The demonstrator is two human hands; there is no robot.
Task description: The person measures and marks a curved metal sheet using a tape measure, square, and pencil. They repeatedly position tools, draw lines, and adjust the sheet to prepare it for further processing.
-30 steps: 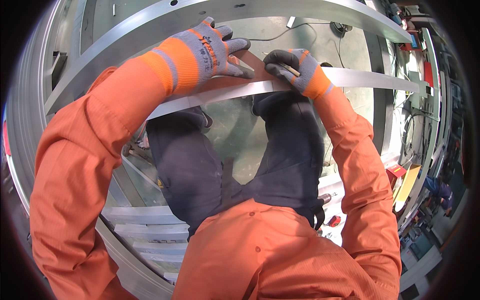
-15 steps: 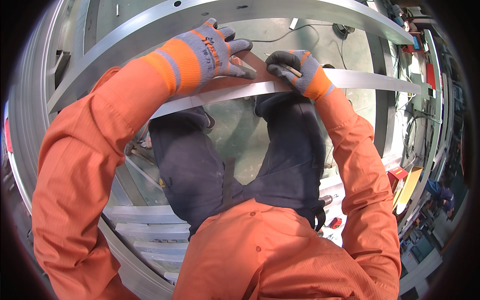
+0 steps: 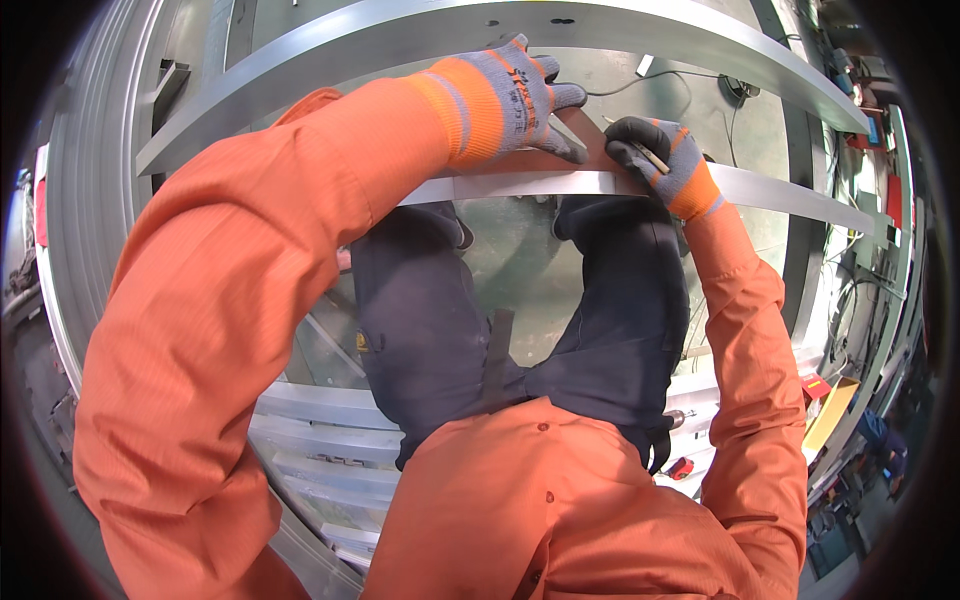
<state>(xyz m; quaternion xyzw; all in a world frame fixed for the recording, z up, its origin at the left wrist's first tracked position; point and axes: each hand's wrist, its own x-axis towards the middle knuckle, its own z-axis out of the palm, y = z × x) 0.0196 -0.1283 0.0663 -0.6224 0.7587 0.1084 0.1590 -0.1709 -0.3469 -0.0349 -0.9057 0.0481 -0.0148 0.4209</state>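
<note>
My left hand [image 3: 530,105], in a grey and orange glove, holds a reddish-brown triangular plate [image 3: 583,128], which looks like a set square. Its thumb presses on the plate and the other fingers spread above it. The plate lies along the near silver metal bar [image 3: 540,184], which crosses in front of my knees. Just right of the plate, my gloved right hand [image 3: 660,160] is closed on a pale pencil [image 3: 654,158]. The pencil slants across the fingers, its tip toward the plate's right edge. The glove hides part of the pencil.
Beyond my hands a wide silver beam [image 3: 400,32] curves across. A black cable [image 3: 690,72] lies on the floor. To the right are a yellow box [image 3: 830,418] and a red box [image 3: 814,388]. More metal profiles [image 3: 325,438] lie near my left leg. A person [image 3: 885,440] is far right.
The view has shifted, so bars, hands and plate all sit farther right in the picture. Both hands keep their holds, and the pencil slants a little more steeply.
</note>
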